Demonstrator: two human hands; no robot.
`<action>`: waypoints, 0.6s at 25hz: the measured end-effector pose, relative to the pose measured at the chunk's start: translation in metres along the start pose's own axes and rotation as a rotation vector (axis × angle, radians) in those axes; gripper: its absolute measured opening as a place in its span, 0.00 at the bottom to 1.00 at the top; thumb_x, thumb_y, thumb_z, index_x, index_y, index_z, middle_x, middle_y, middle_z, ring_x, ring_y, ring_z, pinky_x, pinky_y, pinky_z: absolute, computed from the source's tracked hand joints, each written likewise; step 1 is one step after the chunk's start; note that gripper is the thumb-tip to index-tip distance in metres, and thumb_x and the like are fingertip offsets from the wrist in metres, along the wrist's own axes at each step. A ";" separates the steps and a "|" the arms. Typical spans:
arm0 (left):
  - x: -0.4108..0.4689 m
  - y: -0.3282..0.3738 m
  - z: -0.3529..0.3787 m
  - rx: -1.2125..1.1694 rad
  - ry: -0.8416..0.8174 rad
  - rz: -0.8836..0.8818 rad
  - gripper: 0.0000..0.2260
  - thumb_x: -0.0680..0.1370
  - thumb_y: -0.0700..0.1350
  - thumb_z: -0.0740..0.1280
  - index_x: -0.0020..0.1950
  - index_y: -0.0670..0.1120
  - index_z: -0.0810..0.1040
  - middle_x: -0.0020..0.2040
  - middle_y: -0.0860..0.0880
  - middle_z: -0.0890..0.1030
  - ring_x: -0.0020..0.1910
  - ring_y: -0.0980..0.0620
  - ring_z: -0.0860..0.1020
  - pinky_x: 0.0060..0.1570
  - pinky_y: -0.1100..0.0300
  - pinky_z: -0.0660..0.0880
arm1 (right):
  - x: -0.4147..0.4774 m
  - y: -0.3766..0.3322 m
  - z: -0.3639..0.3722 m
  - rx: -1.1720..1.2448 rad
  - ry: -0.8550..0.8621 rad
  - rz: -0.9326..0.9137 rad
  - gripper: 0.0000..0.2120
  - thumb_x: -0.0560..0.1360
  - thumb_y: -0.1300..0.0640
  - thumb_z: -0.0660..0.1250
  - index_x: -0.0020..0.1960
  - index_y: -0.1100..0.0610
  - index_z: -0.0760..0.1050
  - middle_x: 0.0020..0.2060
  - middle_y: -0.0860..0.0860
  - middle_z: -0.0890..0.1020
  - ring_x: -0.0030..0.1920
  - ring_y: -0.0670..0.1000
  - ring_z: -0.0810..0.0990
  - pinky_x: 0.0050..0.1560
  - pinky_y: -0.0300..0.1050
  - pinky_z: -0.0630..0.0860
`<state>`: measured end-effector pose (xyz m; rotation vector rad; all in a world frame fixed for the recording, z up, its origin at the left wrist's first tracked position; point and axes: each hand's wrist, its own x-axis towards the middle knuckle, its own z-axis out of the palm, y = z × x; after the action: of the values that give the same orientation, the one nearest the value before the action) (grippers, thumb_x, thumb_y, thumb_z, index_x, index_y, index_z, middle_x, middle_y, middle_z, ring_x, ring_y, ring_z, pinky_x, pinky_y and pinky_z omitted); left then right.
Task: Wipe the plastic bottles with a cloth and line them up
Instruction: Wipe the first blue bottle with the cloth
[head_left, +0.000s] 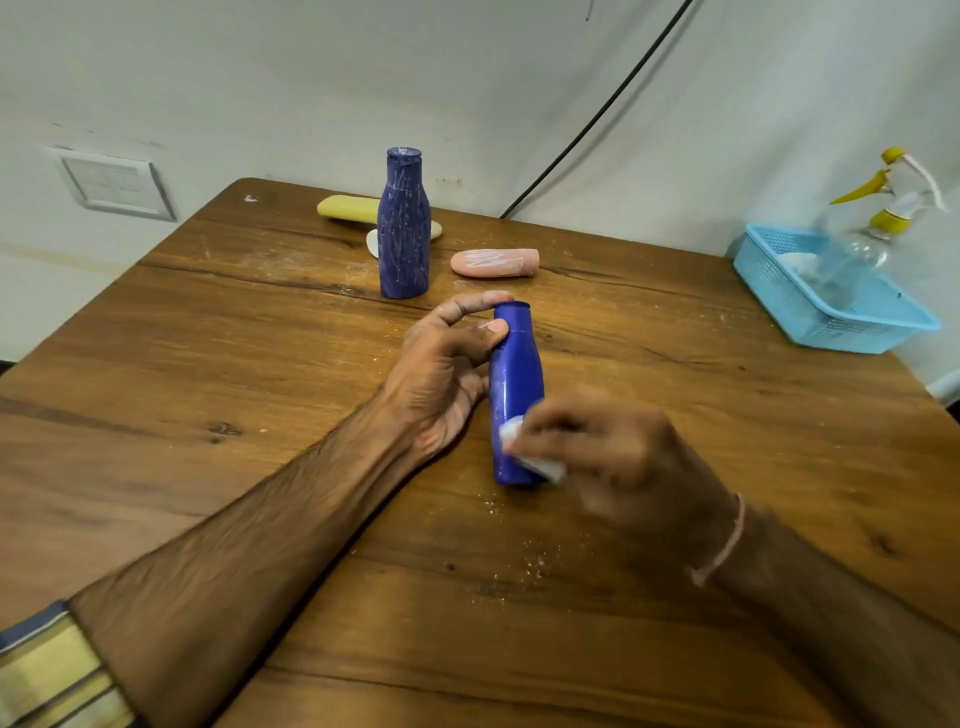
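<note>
A clean blue plastic bottle (514, 374) stands upright at the middle of the wooden table (208, 395). My left hand (447, 374) grips its cap and neck from the left. My right hand (613, 447), blurred, pinches a small white cloth (524, 447) against the bottle's lower part. Behind it stands a second blue bottle (404, 228) covered in white marks. A pink bottle (494, 262), also smeared white, lies on its side to the right of that one. A yellow bottle (349, 209) lies at the back, partly hidden by the marked blue bottle.
A light blue plastic basket (779, 291) sits at the table's right edge with a clear spray bottle (883, 228) with a yellow nozzle in it. White crumbs are scattered on the table near the front. A black cable (597, 119) runs down the wall behind.
</note>
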<state>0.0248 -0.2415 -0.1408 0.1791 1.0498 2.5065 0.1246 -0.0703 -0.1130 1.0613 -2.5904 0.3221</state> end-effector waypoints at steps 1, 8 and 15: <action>0.000 0.000 -0.001 0.005 -0.019 -0.012 0.14 0.77 0.30 0.65 0.60 0.42 0.79 0.57 0.34 0.77 0.50 0.42 0.80 0.46 0.48 0.83 | 0.008 0.006 -0.001 0.002 0.069 0.073 0.13 0.74 0.66 0.66 0.57 0.60 0.82 0.53 0.56 0.83 0.53 0.51 0.81 0.51 0.44 0.82; -0.001 0.002 0.000 0.039 0.002 -0.025 0.13 0.72 0.31 0.70 0.54 0.43 0.80 0.54 0.34 0.81 0.45 0.44 0.81 0.42 0.52 0.83 | 0.015 -0.007 0.000 -0.027 0.036 0.040 0.11 0.74 0.66 0.67 0.54 0.61 0.83 0.52 0.56 0.82 0.52 0.53 0.80 0.49 0.47 0.81; -0.002 0.000 0.003 0.163 0.038 0.057 0.13 0.69 0.31 0.74 0.51 0.42 0.83 0.44 0.42 0.83 0.42 0.48 0.82 0.47 0.52 0.79 | 0.020 -0.001 -0.012 -0.078 0.074 0.083 0.12 0.75 0.63 0.64 0.56 0.61 0.82 0.52 0.58 0.82 0.52 0.54 0.81 0.49 0.49 0.82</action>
<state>0.0275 -0.2399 -0.1386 0.2120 1.2819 2.4833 0.1143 -0.0795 -0.0941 0.8995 -2.5634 0.2719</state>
